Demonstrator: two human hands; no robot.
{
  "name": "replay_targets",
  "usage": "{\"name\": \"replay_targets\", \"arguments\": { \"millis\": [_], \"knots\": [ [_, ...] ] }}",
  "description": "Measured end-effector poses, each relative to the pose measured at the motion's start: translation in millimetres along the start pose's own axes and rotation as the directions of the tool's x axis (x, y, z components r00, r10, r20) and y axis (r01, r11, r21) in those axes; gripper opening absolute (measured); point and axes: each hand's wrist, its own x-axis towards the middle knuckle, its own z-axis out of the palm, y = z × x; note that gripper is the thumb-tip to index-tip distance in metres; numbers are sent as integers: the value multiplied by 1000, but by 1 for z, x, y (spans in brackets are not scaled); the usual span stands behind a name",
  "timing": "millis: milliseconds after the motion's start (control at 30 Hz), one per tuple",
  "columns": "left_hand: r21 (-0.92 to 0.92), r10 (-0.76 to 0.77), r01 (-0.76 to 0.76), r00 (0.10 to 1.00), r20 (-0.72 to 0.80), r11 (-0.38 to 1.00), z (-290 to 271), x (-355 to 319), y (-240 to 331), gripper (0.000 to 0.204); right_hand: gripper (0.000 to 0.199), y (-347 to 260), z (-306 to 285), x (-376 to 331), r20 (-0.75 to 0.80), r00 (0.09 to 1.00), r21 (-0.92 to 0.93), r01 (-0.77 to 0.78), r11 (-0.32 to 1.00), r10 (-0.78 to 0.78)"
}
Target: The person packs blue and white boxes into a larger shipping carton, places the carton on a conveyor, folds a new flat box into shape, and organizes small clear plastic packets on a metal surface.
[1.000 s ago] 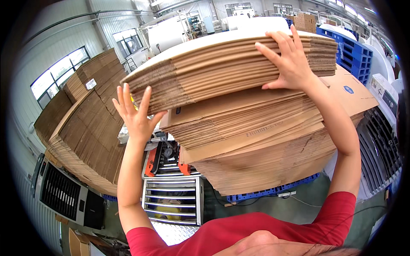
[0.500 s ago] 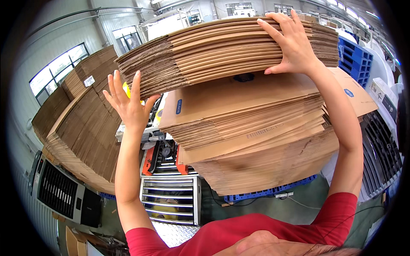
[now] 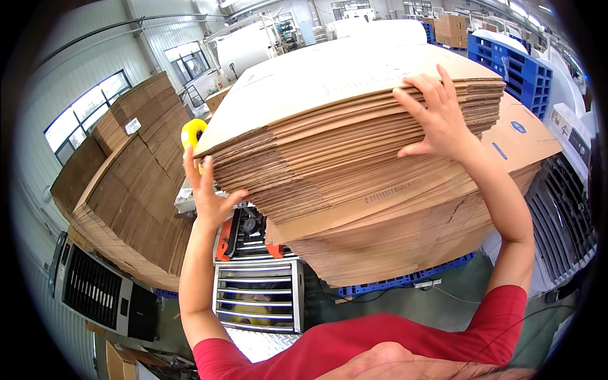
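A thick bundle of flat cardboard boxes [image 3: 354,133] lies on a tall stack of folded cardboard [image 3: 380,234] in front of me, its pale top sheet facing up. My left hand [image 3: 212,193] is at the bundle's near left corner, fingers spread and pointing up, thumb held out along the layered edge. My right hand [image 3: 437,120] rests against the front edge towards the right. Its fingers are apart, with the fingertips near the top sheet and the thumb lower on the layers. Neither hand is closed round the cardboard.
The stack stands on a blue pallet [image 3: 405,283]. More stacked cardboard [image 3: 136,196] rises at the left, beside an air cooler [image 3: 95,285]. A roller conveyor [image 3: 256,294] is near me. Blue pallets [image 3: 510,69] are piled at the far right, and a loose cardboard sheet [image 3: 522,133] lies right.
The bundle, tilted up off the stack before, has come down flat and its top now shows. Both hands have moved lower with it, the right one loosening from the edge.
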Motion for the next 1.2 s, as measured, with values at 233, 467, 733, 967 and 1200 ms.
{"name": "replay_targets", "arguments": {
  "millis": [233,467,733,967,1200],
  "knots": [
    [-652,-509,538,821,260,534,0,-2,-6,99,87,4,-12,14,142,987,27,-76,997,71],
    [-659,-415,691,715,563,296,-13,-8,-34,83,81,-5,-23,18,150,988,7,-25,1000,24],
    [-592,-395,630,776,491,503,-1,3,-46,104,78,-15,-27,29,235,972,-45,26,999,-15],
    [-649,3,-25,999,-36,760,27,23,-86,106,72,-13,-23,27,167,986,3,3,1000,-4],
    [-394,205,-361,900,-384,845,46,61,-93,108,63,-4,-18,30,117,990,-24,86,996,-83]
  ]
}}
